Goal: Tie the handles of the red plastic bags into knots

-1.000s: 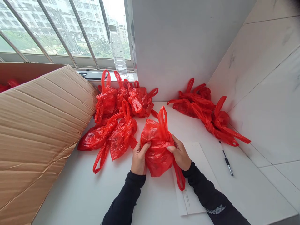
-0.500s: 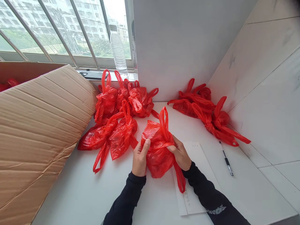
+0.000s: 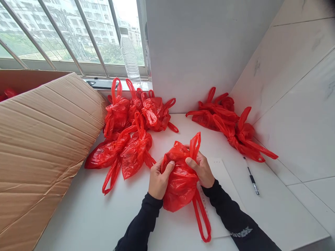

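Note:
A red plastic bag (image 3: 180,188) is held between my two hands over the white table; its contents cannot be made out. My left hand (image 3: 160,177) grips the bag's left side, thumb on top. On the opposite side, my right hand (image 3: 202,169) is closed around the bag, with its thumb near the upper handle loop and some fingers hidden behind the plastic. One loop stands up at the top, while the other hangs down over a white sheet of paper (image 3: 218,200) with small writing.
Several knotted red bags (image 3: 138,139) lie to the left, against a large cardboard box (image 3: 47,146). More red bags (image 3: 227,122) sit in the back right corner. A black pen (image 3: 252,179) lies on the right, and a clear bottle (image 3: 130,55) stands on the windowsill.
The held bag has tipped and shifted slightly toward me. Its lower handle loop now hangs further down and opens wider. My right thumb has moved up along the bag.

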Demonstrator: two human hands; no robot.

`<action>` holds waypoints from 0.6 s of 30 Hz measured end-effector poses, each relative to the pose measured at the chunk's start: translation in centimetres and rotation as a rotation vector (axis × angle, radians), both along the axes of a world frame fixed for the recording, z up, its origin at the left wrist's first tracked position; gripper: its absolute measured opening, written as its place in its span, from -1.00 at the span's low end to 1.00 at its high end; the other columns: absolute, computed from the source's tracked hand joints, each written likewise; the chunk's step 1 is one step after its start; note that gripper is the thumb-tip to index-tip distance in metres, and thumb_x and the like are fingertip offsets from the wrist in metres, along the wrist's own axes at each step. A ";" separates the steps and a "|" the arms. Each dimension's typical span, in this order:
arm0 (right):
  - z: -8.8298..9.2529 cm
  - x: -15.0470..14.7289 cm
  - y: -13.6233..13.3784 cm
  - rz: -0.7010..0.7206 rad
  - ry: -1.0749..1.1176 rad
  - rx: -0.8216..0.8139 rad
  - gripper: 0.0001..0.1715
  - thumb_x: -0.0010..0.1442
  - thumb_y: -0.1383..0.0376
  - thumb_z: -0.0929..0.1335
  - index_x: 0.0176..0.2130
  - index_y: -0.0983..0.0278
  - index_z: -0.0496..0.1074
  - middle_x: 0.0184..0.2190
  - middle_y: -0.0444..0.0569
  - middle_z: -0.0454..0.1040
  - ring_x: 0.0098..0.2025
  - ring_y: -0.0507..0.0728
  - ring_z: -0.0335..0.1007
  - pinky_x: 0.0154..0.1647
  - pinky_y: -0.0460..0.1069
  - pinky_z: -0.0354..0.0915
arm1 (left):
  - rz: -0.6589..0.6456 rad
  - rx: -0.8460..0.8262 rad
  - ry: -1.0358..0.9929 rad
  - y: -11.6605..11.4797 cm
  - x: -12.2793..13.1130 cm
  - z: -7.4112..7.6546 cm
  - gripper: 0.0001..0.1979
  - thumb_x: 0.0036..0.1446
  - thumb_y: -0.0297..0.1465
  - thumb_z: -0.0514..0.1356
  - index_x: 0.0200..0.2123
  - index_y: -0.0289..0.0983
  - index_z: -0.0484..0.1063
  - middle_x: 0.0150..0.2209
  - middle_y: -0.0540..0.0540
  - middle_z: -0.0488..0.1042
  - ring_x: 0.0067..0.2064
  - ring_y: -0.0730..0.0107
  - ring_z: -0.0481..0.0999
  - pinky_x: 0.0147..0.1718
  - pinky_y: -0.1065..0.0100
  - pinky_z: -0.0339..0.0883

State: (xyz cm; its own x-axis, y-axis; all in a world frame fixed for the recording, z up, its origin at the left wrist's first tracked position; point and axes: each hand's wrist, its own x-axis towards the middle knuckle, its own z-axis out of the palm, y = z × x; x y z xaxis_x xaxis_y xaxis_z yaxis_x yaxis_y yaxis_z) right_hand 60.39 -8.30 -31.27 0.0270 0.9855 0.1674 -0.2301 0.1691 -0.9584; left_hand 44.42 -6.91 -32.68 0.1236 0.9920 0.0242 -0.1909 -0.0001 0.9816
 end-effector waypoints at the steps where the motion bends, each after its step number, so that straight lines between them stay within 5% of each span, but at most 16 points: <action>1: -0.1 0.1 0.1 -0.029 -0.026 -0.008 -0.54 0.15 0.06 0.46 0.00 0.19 0.46 -0.16 -0.01 0.57 -0.16 0.21 0.49 -0.08 0.08 0.40 | -0.023 0.015 0.014 -0.1 0.1 0.1 -0.71 0.14 -0.22 0.31 -0.14 -0.26 0.58 -0.31 -0.03 0.60 -0.28 0.33 0.50 -0.27 0.39 0.38; 5: -0.6 0.2 0.4 -0.128 -0.071 -0.004 -0.74 0.14 0.12 0.47 -0.26 0.26 0.54 -0.35 -0.05 0.57 -0.30 0.15 0.46 -0.23 0.01 0.38 | -0.059 0.038 0.027 -0.2 0.1 0.4 -0.73 0.16 -0.23 0.29 -0.13 -0.25 0.58 -0.30 -0.02 0.58 -0.24 0.32 0.50 -0.23 0.39 0.37; 18: -1.1 0.3 0.3 -0.156 -0.082 -0.017 -0.71 0.22 0.10 0.41 -0.34 0.28 0.53 -0.43 -0.07 0.54 -0.39 0.13 0.42 -0.31 0.00 0.35 | -0.097 -0.005 -0.016 -0.4 0.2 0.8 -0.78 0.17 -0.23 0.27 -0.22 -0.25 0.50 -0.31 -0.03 0.51 -0.27 0.30 0.48 -0.22 0.34 0.39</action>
